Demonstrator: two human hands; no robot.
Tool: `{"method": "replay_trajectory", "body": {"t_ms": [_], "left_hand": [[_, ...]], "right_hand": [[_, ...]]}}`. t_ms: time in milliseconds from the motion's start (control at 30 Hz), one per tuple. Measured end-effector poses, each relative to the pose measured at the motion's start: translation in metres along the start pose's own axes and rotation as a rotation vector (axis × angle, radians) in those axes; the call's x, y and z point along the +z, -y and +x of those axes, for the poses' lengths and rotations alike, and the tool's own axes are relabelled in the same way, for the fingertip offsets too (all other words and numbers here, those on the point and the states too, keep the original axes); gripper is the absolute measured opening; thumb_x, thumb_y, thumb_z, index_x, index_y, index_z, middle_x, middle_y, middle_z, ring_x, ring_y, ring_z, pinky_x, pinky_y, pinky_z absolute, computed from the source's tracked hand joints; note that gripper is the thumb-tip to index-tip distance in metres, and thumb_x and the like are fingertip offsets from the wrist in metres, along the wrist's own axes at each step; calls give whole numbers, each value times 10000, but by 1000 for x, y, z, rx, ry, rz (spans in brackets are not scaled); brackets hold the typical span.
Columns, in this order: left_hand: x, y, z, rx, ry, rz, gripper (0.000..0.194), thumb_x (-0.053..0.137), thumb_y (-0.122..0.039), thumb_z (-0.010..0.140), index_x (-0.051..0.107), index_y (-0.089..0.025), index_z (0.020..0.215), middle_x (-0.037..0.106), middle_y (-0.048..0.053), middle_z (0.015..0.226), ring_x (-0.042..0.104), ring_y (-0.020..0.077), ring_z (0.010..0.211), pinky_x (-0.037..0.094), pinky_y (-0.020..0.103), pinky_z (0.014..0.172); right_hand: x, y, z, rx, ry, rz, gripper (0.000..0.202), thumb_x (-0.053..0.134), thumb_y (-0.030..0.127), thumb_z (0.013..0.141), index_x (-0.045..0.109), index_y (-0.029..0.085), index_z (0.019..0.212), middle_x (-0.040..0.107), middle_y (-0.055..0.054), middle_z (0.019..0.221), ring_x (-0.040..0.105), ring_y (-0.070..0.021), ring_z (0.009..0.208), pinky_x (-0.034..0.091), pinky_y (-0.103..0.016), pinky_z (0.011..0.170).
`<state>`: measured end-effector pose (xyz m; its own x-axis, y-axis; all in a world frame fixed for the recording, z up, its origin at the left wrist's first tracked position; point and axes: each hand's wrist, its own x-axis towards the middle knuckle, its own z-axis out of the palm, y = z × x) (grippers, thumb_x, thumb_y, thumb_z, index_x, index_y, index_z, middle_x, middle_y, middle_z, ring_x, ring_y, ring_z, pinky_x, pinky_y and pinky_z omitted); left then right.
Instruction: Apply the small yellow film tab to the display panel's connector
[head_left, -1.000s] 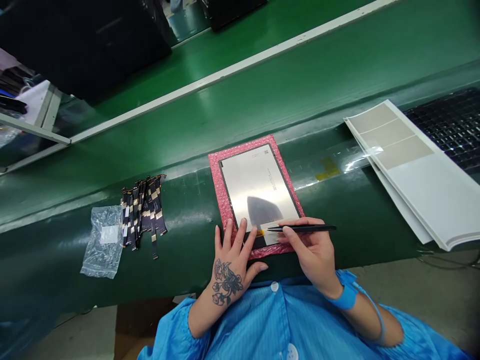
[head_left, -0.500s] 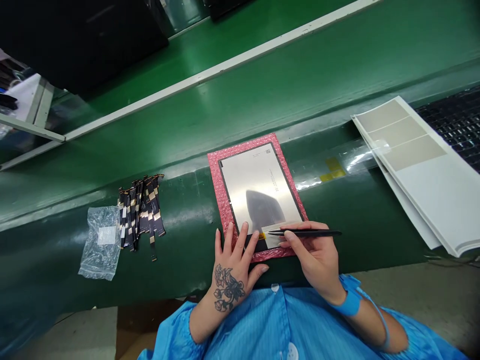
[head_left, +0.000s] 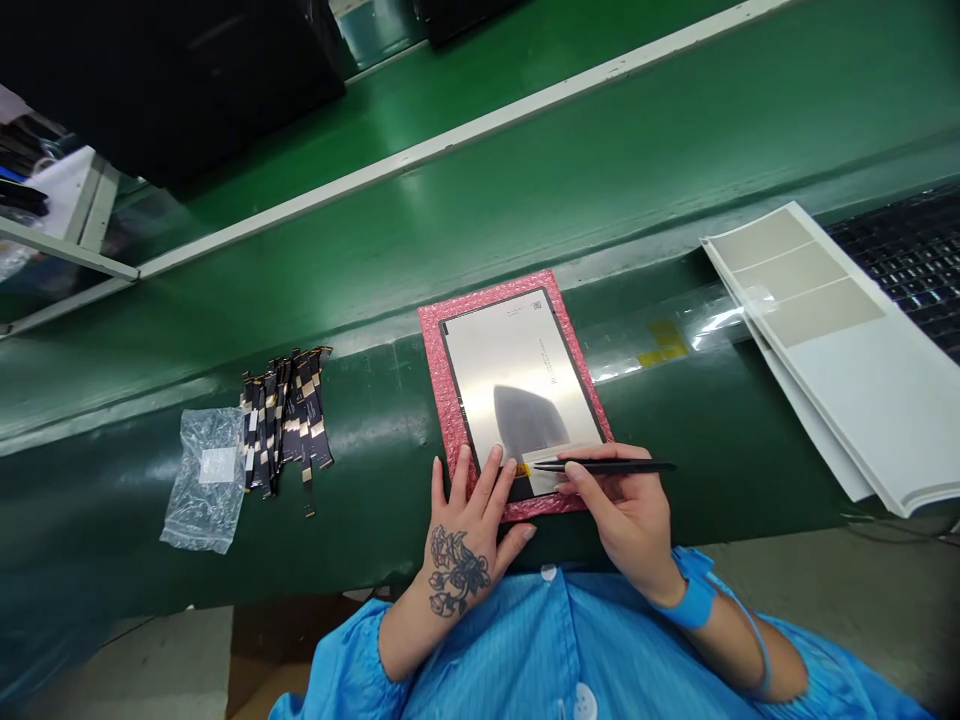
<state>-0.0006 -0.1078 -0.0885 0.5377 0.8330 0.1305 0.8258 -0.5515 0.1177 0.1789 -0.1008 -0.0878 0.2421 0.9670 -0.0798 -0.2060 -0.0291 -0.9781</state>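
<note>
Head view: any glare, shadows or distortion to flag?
Head view: the metal panel on the pink bubble wrap reflects a dark, dome-shaped shape near its lower end; glare streaks on the clear film and conveyor edge; straight rails bow from wide-angle distortion; corners go dark. The left hand, right hand and tweezers are sharp.

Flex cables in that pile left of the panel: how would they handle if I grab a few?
The flex cables look thin and ribbon-like, so probably floppy and light. They lie overlapped in a loose pile, so some may tangle or drag neighbours along.
</note>
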Motion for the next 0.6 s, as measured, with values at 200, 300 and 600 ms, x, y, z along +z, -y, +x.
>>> {"method": "replay_trajectory", "body": {"t_ms": [200,300,600], "left_hand": [[3,-1,-4,0,-67,21,622,390,-493,944,443,-28,1353,356,176,1444,166,335,1397,49,548,1132],[3,-1,-4,8,-71,16,550,413,-475,942,476,-117,1354,341,124,1464,133,339,1404,46,557,1128],[-3,-2,0,21,-18,57,547,385,-460,953,481,-102,1356,341,30,1467,44,331,1412,-70,527,1136]], "right_hand": [[0,-2,-1,-30,18,41,105,648,209,915,563,212,978,628,-26,924,646,-149,799,597,-199,671],[-1,-4,-1,-41,21,53,109,647,212,915,560,215,981,632,-21,928,649,-146,800,593,-195,680],[-2,-2,0,-72,38,60,101,660,232,906,576,217,961,643,-20,901,660,-154,761,591,-194,653]]}}
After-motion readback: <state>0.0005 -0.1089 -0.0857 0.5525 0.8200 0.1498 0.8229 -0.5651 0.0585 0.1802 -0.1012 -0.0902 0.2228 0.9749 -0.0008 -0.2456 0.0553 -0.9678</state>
